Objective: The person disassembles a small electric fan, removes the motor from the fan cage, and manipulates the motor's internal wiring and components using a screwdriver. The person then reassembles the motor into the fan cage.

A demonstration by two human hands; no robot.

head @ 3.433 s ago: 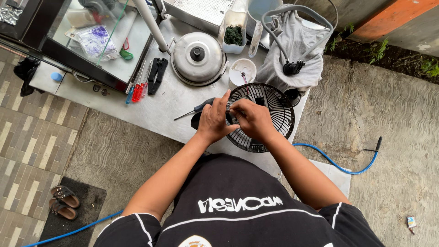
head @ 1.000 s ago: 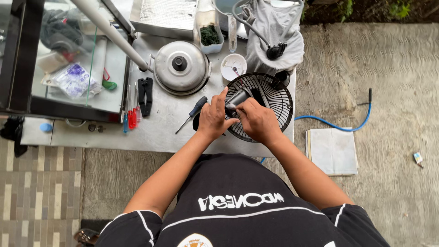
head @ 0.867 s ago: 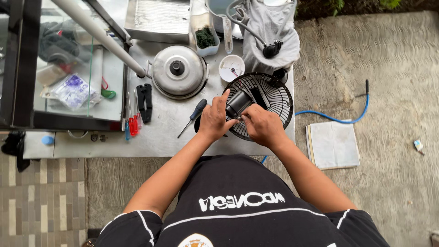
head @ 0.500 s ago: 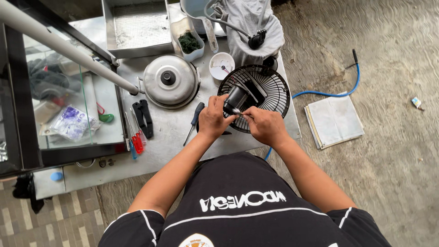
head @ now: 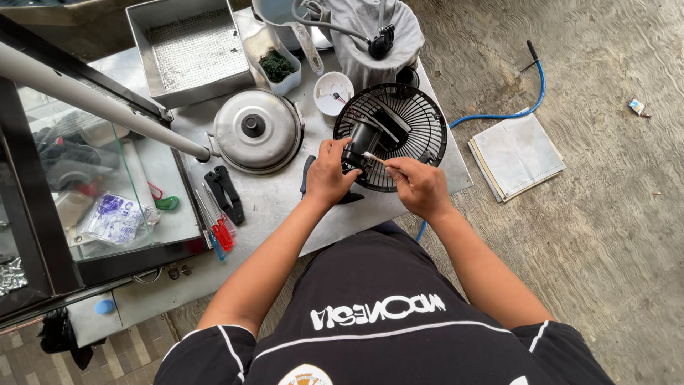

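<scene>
I see the black fan guard (head: 399, 128) lying flat on the metal surface (head: 285, 199), its dark motor housing (head: 362, 141) near the middle. My left hand (head: 329, 171) is closed around that housing from seven o'clock. My right hand (head: 420, 187), at four o'clock, pinches a thin pale stick (head: 373, 157) whose tip meets the housing. A lidded pot (head: 255, 130) sits at nine o'clock.

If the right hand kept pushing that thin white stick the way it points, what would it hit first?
Most likely the black motor housing of the round wire fan guard; the right hand aims the stick up-left at it, though depth is unclear.
</scene>
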